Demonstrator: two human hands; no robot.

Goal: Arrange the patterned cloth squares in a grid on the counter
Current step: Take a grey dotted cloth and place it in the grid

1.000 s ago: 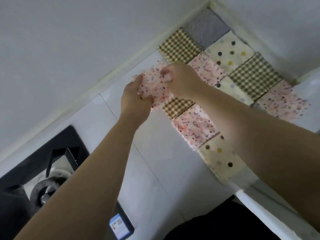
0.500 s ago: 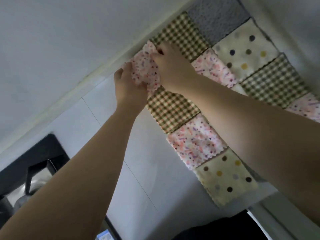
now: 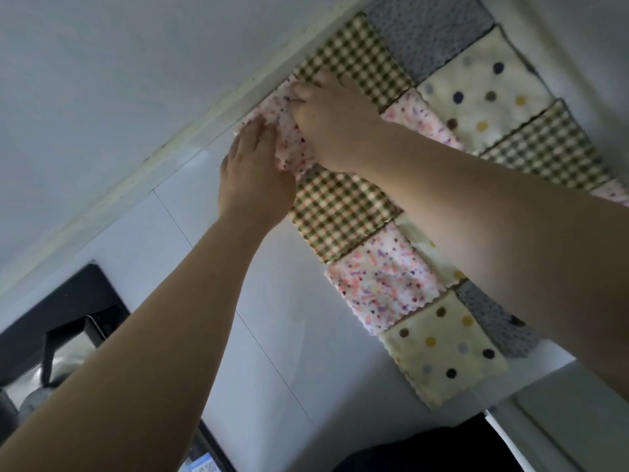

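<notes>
We're laying the pink speckled cloth (image 3: 286,141) in the grid's back-left slot on the desk (image 3: 272,335), against the wall, with the checked cloth (image 3: 340,212) just in front. Right hand (image 3: 335,127) pinches its far edge; left hand (image 3: 253,178) presses it with near-straight fingers. Next, we reckon: flatten it and square the edges. Arms hide the middle cloths, and the left thumb is out of sight.

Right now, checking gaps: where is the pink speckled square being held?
Head view, upper centre: the pink speckled square sits by the wall, under left hand and right hand, beside two green checked squares.
</notes>
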